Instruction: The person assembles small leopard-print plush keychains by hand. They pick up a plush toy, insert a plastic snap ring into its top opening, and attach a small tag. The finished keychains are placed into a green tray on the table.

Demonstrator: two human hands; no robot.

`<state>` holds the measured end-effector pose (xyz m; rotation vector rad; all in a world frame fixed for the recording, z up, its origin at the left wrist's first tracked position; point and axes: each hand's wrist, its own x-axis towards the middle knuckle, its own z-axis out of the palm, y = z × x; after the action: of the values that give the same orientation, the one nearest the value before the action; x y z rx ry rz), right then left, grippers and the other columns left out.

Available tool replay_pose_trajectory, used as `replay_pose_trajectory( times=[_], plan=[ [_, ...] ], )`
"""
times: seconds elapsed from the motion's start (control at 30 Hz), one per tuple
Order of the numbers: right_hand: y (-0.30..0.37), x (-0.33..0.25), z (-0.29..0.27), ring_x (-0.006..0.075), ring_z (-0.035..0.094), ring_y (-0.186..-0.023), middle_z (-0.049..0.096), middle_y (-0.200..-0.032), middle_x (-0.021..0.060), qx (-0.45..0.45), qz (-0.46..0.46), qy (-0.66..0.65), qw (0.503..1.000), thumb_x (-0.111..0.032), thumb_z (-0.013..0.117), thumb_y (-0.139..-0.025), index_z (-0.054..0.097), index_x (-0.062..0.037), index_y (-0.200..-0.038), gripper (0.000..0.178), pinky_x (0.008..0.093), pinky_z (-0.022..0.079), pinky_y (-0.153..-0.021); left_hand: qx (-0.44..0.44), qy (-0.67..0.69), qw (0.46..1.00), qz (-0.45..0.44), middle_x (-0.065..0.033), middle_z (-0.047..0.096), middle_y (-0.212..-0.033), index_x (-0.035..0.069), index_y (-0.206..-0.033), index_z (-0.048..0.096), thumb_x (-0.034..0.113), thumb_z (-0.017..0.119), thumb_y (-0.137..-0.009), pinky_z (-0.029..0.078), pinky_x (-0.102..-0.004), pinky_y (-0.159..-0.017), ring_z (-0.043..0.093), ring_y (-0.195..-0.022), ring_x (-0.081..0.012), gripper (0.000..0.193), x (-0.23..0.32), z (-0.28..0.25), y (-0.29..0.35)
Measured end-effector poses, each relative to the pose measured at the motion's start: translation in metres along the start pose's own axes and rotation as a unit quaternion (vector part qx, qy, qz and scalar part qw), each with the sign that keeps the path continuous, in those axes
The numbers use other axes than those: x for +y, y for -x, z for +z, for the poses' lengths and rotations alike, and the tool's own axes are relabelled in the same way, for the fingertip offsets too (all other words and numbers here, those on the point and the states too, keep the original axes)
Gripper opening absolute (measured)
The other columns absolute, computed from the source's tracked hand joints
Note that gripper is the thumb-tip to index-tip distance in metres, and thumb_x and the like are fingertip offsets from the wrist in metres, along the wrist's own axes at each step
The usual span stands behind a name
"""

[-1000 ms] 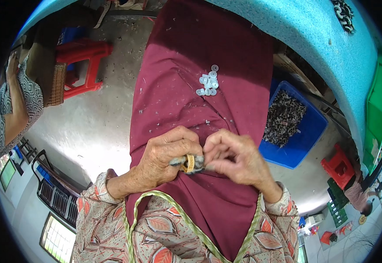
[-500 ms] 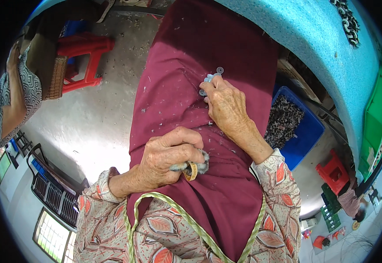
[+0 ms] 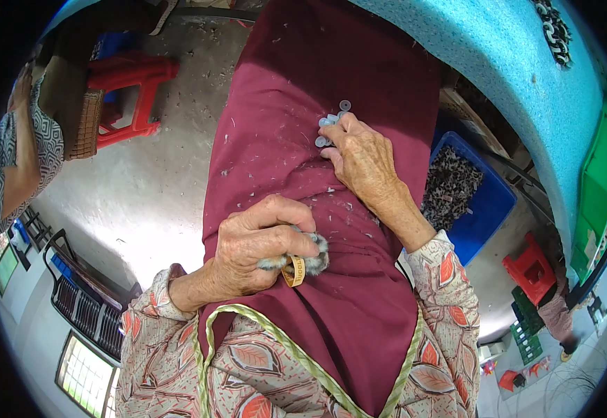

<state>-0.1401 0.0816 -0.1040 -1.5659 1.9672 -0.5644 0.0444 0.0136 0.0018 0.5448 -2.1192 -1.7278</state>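
My left hand [image 3: 251, 244] is closed round a small grey fluffy piece [image 3: 316, 256], with a yellow ribbon tag [image 3: 294, 270] hanging from it. What kind of thing the fluffy piece is, I cannot make out. Farther up my lap, my right hand [image 3: 366, 157] reaches into a little heap of translucent plastic discs [image 3: 328, 122], its thumb and fingers bent around them. One more disc [image 3: 345, 106] lies just beyond the fingertips. The discs rest on the dark red apron [image 3: 268, 160] across my lap, which is dotted with bits of fluff.
To the right, a blue bin [image 3: 481, 233] holds many small black and grey pieces. A light blue table [image 3: 498, 56] curves along the upper right, carrying a green tray [image 3: 599, 188] and dark ring-shaped pieces [image 3: 555, 35]. Red stools [image 3: 146, 104] and another person's arm [image 3: 28, 153] are at left.
My right thumb has moved apart from the fingers at the disc heap. The left hand has shifted slightly up, and more of the fluffy piece shows.
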Motion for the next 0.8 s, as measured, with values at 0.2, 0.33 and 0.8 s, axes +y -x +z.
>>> replay_pose_trajectory(
  times=[0.2, 0.33, 0.8],
  plan=[
    [-0.002, 0.002, 0.007, 0.0257, 0.062, -0.081, 0.056, -0.088, 0.0060, 0.009, 0.006, 0.009, 1.000, -0.014, 0.070, -0.076, 0.069, -0.0093, -0.089, 0.014, 0.0389, 0.051, -0.067, -0.001, 0.009, 1.000, -0.022, -0.0091, 0.062, -0.090, 0.004, -0.080, 0.069, -0.002, 0.064, -0.069, 0.051, -0.0287, -0.063, 0.063, -0.079, -0.0200, 0.014, 0.002, 0.000, 0.002],
    [0.000, -0.003, -0.004, 0.0254, 0.062, -0.074, 0.058, -0.084, 0.0066, 0.045, -0.022, -0.059, 0.997, -0.008, 0.069, -0.075, 0.069, -0.0085, -0.089, 0.014, 0.0355, 0.052, -0.064, 0.002, 0.013, 1.000, -0.012, -0.0097, 0.062, -0.092, 0.004, -0.080, 0.070, 0.001, 0.067, -0.070, 0.051, -0.0292, -0.065, 0.063, -0.081, -0.0206, 0.011, 0.001, 0.000, 0.003],
    [0.050, -0.054, -0.052, 0.0240, 0.065, -0.074, 0.065, -0.084, 0.0111, 0.009, -0.110, -0.426, 0.898, 0.007, 0.064, -0.071, 0.065, 0.0005, -0.091, 0.021, 0.0312, 0.053, -0.064, 0.019, 0.010, 1.000, -0.009, -0.0117, 0.060, -0.095, 0.004, -0.083, 0.072, 0.003, 0.066, -0.080, 0.049, -0.0240, -0.062, 0.061, -0.079, -0.0172, 0.007, 0.009, -0.006, 0.008]
  ],
)
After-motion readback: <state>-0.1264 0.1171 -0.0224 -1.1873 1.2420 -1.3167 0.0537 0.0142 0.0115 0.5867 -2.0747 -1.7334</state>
